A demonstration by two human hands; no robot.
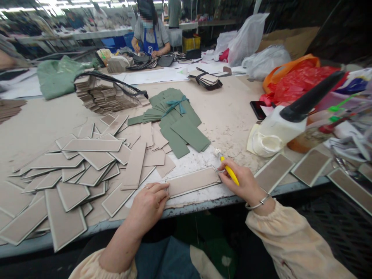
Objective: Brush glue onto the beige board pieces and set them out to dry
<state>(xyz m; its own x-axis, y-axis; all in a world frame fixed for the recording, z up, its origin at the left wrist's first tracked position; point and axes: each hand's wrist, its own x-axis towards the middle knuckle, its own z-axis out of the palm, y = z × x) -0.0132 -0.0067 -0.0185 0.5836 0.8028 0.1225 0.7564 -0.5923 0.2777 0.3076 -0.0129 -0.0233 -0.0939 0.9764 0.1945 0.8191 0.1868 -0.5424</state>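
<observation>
A green bundle (186,130) (ribbon-tied) lies beyond panel (193,181) and hands (149,203)

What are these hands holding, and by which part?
The right hand holds a yellow tool by its handle, pale tip pointing away. The left hand rests on the left end of a panel.

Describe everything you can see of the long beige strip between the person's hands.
The beige strip is narrow and roughly rectangular, with a flat face and a pale border along its visible edges. It looks thin, but I can't tell whether it's leather, card or something else. It lies near the front edge of the worktop, its right end angled slightly away from the person. The left hand covers its left end; fingers of the right hand, which holds a yellow-handled tool, are at the other.
</observation>
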